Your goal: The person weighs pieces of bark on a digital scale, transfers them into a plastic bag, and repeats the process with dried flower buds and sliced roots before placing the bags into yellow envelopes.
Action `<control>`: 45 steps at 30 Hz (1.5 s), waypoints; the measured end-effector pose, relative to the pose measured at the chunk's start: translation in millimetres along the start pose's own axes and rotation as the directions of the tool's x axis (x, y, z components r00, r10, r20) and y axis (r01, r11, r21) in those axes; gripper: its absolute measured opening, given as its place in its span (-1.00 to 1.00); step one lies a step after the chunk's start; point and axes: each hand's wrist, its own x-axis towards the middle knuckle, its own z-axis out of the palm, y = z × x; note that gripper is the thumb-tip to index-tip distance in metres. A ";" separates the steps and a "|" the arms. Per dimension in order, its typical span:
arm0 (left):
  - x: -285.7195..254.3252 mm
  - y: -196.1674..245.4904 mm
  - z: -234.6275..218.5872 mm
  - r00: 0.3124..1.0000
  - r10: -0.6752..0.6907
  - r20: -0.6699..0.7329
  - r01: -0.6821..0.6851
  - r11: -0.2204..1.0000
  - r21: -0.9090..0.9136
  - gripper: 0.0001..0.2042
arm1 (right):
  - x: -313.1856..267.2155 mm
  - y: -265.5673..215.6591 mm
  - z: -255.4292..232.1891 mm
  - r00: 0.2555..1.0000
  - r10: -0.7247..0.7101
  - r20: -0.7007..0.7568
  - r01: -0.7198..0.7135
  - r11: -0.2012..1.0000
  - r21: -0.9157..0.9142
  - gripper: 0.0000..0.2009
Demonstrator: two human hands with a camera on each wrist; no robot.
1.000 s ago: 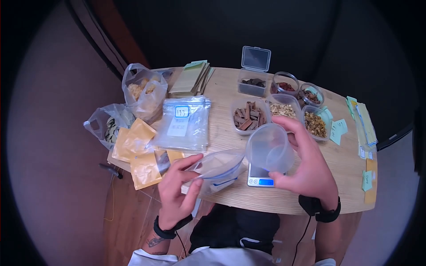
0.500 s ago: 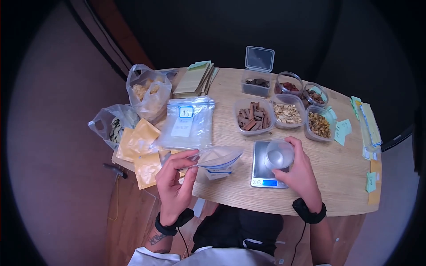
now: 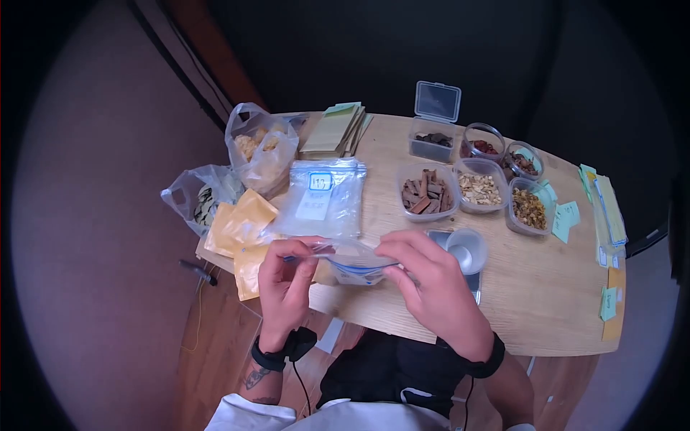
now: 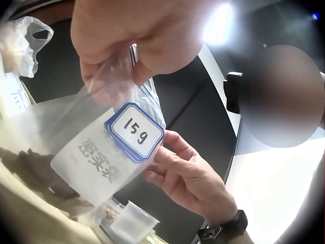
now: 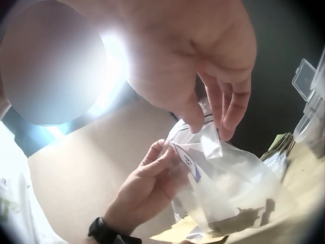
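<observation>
A clear zip bag (image 3: 353,274) is held up between both hands at the table's front. My left hand (image 3: 287,293) pinches the left side of its mouth, and my right hand (image 3: 440,298) pinches the right side, near the blue zip line. In the left wrist view a blue-bordered label (image 4: 134,133) on the bag reads 15g. Brown bark-like pieces (image 5: 241,218) show through its lower part in the right wrist view. Just beyond my right hand, a translucent plastic cup (image 3: 471,253) stands on a silver digital scale (image 3: 474,284), whose front the hand partly hides.
Open tubs of bark strips (image 3: 427,195), pale chips (image 3: 480,188) and yellowish dried bits (image 3: 529,210) stand beyond the scale. Stacked zip bags (image 3: 338,205), padded envelopes (image 3: 241,223) and tied plastic bags (image 3: 266,161) lie leftward. Paper packets (image 3: 607,215) line the right edge.
My right hand set the cup down on the scale, let go of it, and moved left to pinch the zip bag. The left hand keeps its hold on the bag.
</observation>
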 end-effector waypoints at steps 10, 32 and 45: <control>-34.3 -37.6 -14.1 0.848 -0.383 0.365 0.472 0.859 -0.196 -0.13 | 3.5 -15.5 4.9 0.942 0.333 -0.053 -0.205 0.691 0.693 -0.94; -46.9 -16.0 -5.2 0.819 -0.479 0.315 0.520 0.853 -0.054 -0.68 | -30.7 -5.6 -13.2 0.925 0.328 -0.190 -0.258 0.913 0.316 -0.88; -43.3 -8.3 4.4 0.952 -0.233 0.196 0.267 0.948 -0.172 -0.83 | -41.9 -18.6 -23.8 0.940 0.340 0.003 -0.337 0.930 0.149 -0.89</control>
